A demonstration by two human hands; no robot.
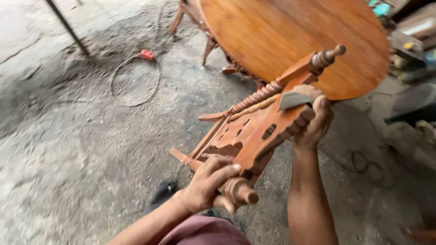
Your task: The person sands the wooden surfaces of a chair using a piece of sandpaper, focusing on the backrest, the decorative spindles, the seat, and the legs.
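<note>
The left hand [206,181] wraps its fingers [225,170] shut around the near turned post of a carved wooden frame [254,131], which is held tilted in the air above the concrete floor [81,149], running from near left to far right. The right hand [315,122] closes its fingers over the frame's scalloped right edge, pressing a folded piece of grey sandpaper [295,99] against it. A round wooden tabletop [281,31] stands beyond. A wire loop [135,80] lies on the floor at far left.

Rough grey concrete floor [81,149] in daylight — a wire loop [135,80] with a red clip [146,55] lies near a round, polished wooden table [290,36] at the top edge.
</note>
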